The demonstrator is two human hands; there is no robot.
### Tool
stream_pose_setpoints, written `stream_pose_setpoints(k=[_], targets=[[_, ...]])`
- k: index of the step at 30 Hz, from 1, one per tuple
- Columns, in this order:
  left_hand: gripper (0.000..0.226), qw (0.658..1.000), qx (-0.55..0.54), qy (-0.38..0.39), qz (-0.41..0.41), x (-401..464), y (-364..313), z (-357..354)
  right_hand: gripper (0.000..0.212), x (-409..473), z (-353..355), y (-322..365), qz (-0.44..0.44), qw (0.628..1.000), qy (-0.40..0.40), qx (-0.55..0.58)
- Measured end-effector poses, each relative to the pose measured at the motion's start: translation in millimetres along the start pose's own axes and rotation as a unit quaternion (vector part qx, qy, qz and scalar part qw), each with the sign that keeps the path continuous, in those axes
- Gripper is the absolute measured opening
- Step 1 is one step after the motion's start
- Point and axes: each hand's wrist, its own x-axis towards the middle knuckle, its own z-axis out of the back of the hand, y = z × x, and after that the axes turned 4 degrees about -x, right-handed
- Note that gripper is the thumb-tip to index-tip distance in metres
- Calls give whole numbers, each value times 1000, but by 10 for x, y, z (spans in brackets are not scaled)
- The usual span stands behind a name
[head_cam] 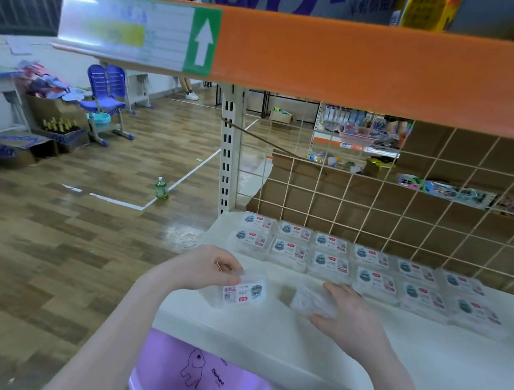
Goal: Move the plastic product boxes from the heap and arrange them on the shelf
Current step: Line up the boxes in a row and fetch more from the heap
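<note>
Several clear plastic product boxes (331, 254) with cartoon labels lie in two rows along the back of the white shelf (421, 358). My left hand (209, 267) pinches one labelled box (241, 291) by its upper edge, near the shelf's left front. My right hand (350, 318) holds another clear box (313, 301) between thumb and fingers, label side hidden, just in front of the rows. The two held boxes are apart from each other.
An orange beam (354, 63) of the upper shelf runs overhead. A wire grid (373, 205) backed with cardboard closes the shelf's rear. A purple plastic basin (196, 376) sits below the shelf front. A green bottle (161, 188) stands on the wooden floor at left.
</note>
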Motion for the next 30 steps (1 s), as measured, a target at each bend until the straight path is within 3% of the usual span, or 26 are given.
stream_pose_setpoints(k=[3,6,9,16,23,30], targets=[[21,999,8,-49,-16,21,4,-14,64,-22,5,8,-5,1000,1,-2],[25,992,96,-78,-38,56,22,-54,65,-40,6,11,-9,1000,6,-1],[36,981,175,-84,-30,80,61,-137,65,-56,6,2,-9,1000,7,1],[51,977,203,-69,-6,9,140,-297,64,-64,-11,-13,-13,1000,-2,8],[82,971,224,32,-74,1,66,-53,63,-62,-33,-26,-11,1000,-11,11],[95,896,394,171,-111,287,-98,66,63,-61,-38,-32,-14,1000,-13,22]])
